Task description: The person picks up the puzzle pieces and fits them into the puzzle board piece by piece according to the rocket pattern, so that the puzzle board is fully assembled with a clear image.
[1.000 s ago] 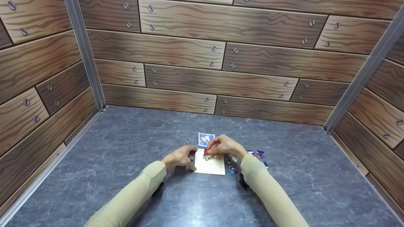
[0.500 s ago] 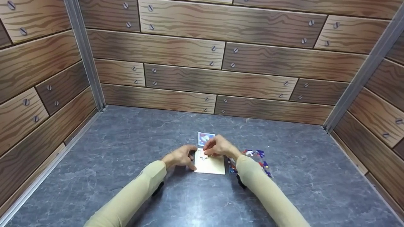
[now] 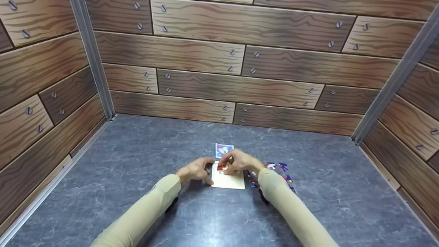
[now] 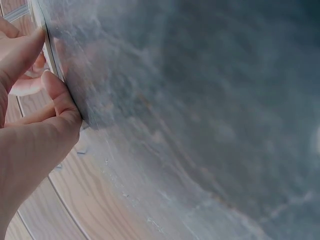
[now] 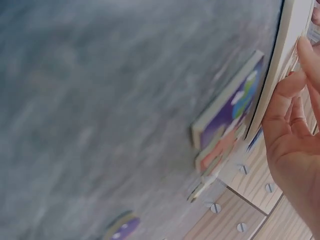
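A pale square puzzle board (image 3: 234, 182) lies flat on the grey marbled table. My left hand (image 3: 196, 169) holds its left edge, with the thumb at the near corner and a finger at the far one. Over the board's far left part, my right hand (image 3: 240, 160) pinches a red puzzle piece (image 3: 220, 168) between thumb and fingers. The hand hides part of the piece, and a small outline shows on the board beside it. In the right wrist view, the fingertips (image 5: 295, 82) sit at the board's pale rim (image 5: 275, 70).
A picture card (image 3: 223, 150) in red, white and blue lies just beyond the board. Several loose puzzle pieces (image 3: 283, 166) lie to its right, partly under the right forearm. Wood-print walls (image 3: 192, 109) enclose the table at the back and sides.
The right hand has shifted slightly and turned with the piece over the board's far left part, its thumb now lower. The left hand stays at the edge.
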